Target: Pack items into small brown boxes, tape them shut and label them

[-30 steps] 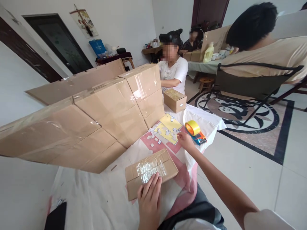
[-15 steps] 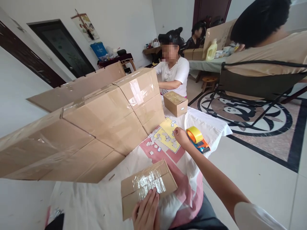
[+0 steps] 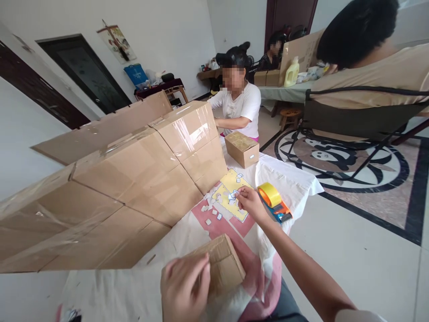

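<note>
The near box (image 3: 228,263) looks matt cardboard to me; glossy plastic tape (image 3: 198,134) gleams on stacked cartons (image 3: 150,188), beside wrinkled cloth (image 3: 124,290).

- Two hands (image 3: 250,203) were in the foreground.
- Small pieces (image 3: 208,222) lay too clustered to count.
- One tape dispenser (image 3: 280,216) held one tape roll (image 3: 276,196).
- Three other people (image 3: 246,100) were visible.

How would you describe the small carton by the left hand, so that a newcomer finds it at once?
Find the tall wall of taped cartons, then the cloth-covered table before it. On the table's near end lies the small carton, partly covered by the left hand. The other small carton, at the far end, shows a white label; this one shows none.
</note>
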The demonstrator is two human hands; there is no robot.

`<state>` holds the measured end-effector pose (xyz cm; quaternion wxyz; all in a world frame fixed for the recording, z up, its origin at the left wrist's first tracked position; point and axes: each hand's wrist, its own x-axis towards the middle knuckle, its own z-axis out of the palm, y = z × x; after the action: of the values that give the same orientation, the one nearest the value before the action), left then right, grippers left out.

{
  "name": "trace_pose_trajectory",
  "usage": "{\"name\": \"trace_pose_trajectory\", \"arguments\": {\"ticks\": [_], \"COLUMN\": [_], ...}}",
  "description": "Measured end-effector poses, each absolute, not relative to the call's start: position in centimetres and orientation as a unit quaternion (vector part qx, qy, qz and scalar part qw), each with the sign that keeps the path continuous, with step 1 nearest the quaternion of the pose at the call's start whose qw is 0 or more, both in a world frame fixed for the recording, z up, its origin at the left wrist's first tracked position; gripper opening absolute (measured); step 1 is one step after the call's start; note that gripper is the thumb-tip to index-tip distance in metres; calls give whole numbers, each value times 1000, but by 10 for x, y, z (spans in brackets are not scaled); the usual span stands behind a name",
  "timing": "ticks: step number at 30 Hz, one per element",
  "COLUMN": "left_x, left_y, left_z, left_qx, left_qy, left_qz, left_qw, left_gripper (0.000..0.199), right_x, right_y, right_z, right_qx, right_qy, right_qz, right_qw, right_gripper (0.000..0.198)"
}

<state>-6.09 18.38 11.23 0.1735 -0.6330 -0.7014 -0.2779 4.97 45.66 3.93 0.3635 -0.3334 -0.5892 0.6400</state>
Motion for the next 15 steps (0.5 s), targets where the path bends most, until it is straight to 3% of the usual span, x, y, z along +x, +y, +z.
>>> {"name": "trace_pose_trajectory", "arguments": {"ticks": [5, 7, 15], "left_x": [-82, -80, -74], "left_y": [274, 299, 310], "left_z": [136, 137, 123], "left_qx": [-519, -515, -556], "left_qy": [-763, -741, -724], "left_qz": [-351, -360, -338], "left_qw": [-161, -237, -228], "left_gripper": [34, 30, 31], "right_x": [59, 62, 58], "right_y": [417, 406, 395], "right_z": [72, 75, 59], "right_qx": [-261, -243, -233], "right_qy": [-552, -538, -499], "right_qz": [698, 708, 713], "right_qw": [375, 388, 434], "right_gripper": [43, 44, 44]}}
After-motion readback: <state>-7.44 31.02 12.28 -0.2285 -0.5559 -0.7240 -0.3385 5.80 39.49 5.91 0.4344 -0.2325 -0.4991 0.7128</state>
